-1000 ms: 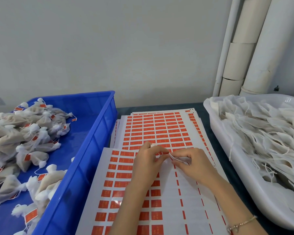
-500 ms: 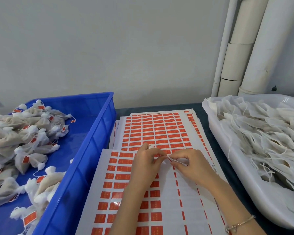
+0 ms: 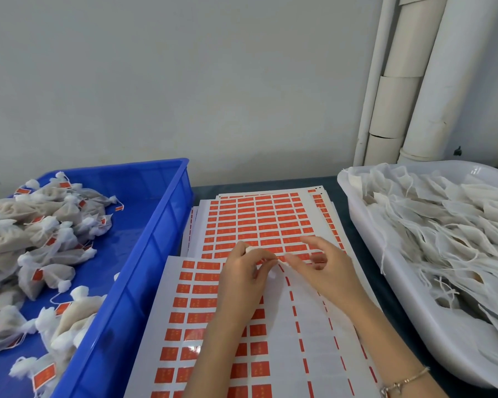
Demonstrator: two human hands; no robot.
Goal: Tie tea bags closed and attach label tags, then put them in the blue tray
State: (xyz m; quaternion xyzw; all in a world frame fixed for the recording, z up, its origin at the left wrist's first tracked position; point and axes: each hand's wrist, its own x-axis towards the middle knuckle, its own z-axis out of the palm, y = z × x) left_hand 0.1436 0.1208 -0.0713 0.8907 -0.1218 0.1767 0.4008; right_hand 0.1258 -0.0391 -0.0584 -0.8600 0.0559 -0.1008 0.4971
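Blue tray (image 3: 156, 228), 9 o'clock: glossy plastic, holding tea bags (image 3: 52, 254) of translucent matt mesh cloth. Label sheets (image 3: 184, 343), 6 o'clock: glossy paper. White tub (image 3: 408, 300), 3 o'clock: smooth plastic, holding empty bags (image 3: 443, 239) of matt gauze. Bracelet (image 3: 404, 380): shiny metal.

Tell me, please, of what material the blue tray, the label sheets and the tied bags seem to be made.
The blue tray: probably moulded plastic, glossy, with ribbed walls. The label sheets: likely paper stickers on glossy backing, which reflects light. The tied bags: apparently thin, matte, translucent fabric; brownish filling shows through.
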